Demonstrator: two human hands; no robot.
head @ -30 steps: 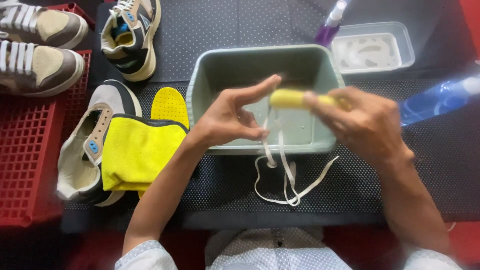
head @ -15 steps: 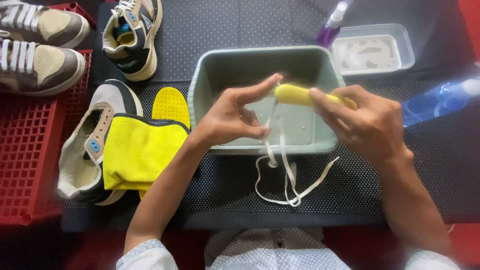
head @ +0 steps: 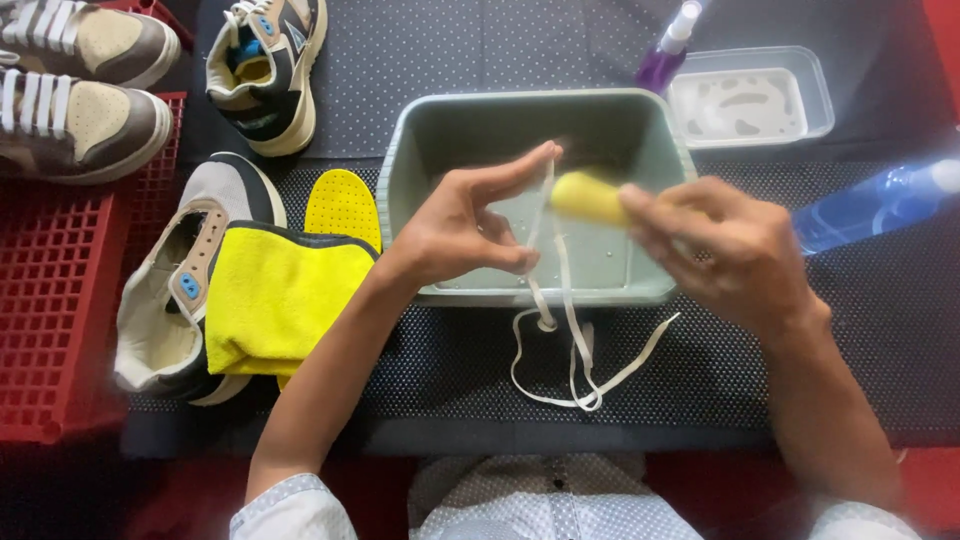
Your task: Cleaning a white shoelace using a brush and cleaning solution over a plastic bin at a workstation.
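Over basin [head: 420,130], lace [head: 548,215] vertical, btwn hands.

Left hand [head: 465,225] fingers pinched; right hand [head: 725,250] fingers curled, gripping.

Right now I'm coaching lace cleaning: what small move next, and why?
Probably draw the yellow brush in the right hand down the white lace. The left hand pinches it taut over the grey basin, while the rest trails outside.
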